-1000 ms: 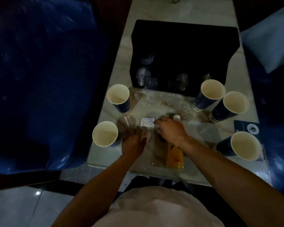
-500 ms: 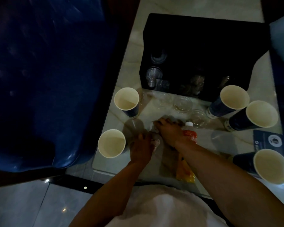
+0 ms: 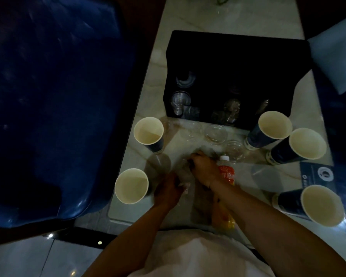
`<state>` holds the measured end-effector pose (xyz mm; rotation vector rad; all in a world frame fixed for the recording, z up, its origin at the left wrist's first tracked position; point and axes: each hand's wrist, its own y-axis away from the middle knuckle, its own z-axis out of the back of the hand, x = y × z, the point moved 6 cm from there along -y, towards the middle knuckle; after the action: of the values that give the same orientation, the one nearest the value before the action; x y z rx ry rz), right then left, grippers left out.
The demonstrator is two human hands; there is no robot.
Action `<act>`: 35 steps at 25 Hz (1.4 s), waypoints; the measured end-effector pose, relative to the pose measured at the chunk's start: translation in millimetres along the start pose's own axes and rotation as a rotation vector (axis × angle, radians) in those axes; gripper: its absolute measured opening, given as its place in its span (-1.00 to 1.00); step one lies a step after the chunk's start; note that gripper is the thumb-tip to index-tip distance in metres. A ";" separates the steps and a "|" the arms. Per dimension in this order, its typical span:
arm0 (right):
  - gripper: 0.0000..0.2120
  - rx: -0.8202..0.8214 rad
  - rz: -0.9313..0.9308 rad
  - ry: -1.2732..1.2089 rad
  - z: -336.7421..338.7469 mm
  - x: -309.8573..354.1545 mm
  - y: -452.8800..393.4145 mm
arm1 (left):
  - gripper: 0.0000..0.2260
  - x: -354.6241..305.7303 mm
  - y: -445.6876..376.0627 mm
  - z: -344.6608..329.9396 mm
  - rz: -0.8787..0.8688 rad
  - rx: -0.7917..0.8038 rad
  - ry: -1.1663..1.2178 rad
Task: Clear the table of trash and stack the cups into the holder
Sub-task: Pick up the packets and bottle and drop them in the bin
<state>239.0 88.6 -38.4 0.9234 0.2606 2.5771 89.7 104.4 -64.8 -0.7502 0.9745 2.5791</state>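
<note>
Tabletop (image 3: 238, 19): pale marbled slab running near to far; dim light throughout.
Holder (image 3: 234, 62): black box at far centre of the tabletop; clear glassware shows faintly along its near edge.
Left cups: far left cup (image 3: 149, 133) and near left cup (image 3: 131, 186) stand upright, mouths up, well apart from each other, on the left edge.
Right cups: three paper cups, first (image 3: 274, 125), second (image 3: 306, 143) and third (image 3: 322, 205), stand upright on the right side; the first two are just beside each other, the third is nearer.
Clear cups (image 3: 216, 133): several transparent cups sit between the holder and the hands; outlines are faint.
Bottle (image 3: 226, 172): lies on the tabletop, long axis near to far, white cap pointing far, orange body partly hidden under the right forearm.
Card (image 3: 318, 174): dark printed card, flat, between the second and third right cups.
Trash (image 3: 183, 172): pale crumpled scrap at centre, between the two hands; shape unclear.
Left hand (image 3: 169, 189): grip clenched around the near part of the scrap, just right of the near left cup.
Right hand (image 3: 204, 169): fingers curled down onto the far part of the scrap; whether this grip is closed on it cannot be told.
Obstructions: bottle touching the right wrist; near left cup close beside the left hand.
Surroundings: blue upholstered seat (image 3: 54, 106) fills the left.
</note>
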 end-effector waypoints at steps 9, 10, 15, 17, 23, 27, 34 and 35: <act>-0.88 -0.289 -0.298 -0.363 77.4 -58.0 109.6 | -0.84 -11.0 3.3 -3.9 -0.161 0.043 0.158; -0.86 -0.279 -0.353 -0.396 75.0 -67.3 121.4 | -0.74 -15.2 1.1 -6.0 -0.188 0.057 0.167; -0.88 -0.166 -0.514 -0.566 39.5 -76.5 152.0 | -0.94 -44.5 -9.7 -22.8 -0.251 0.180 0.269; -0.84 -0.184 -0.528 -0.566 32.0 -76.9 153.3 | -0.93 -55.0 -13.3 -31.1 -0.227 0.221 0.305; -0.57 -0.218 -0.654 -0.534 21.4 -89.7 149.6 | -0.55 -72.0 -18.1 -34.2 -0.202 0.167 0.008; -0.33 -0.103 -0.668 -0.593 13.9 -94.7 142.2 | -0.65 -79.1 -16.4 -36.8 -0.274 0.136 -0.166; -0.55 -0.018 -0.736 -0.880 -9.7 -85.4 142.4 | -0.84 -68.3 -15.9 -48.2 -0.174 0.073 -0.026; -0.56 -0.036 -0.743 -0.898 -11.0 -85.3 142.8 | -0.84 -66.1 -14.0 -50.1 -0.161 0.096 -0.006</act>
<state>249.9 -77.1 -52.6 1.5016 0.2272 1.3392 168.8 75.6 -67.1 -0.7624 0.9857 2.3789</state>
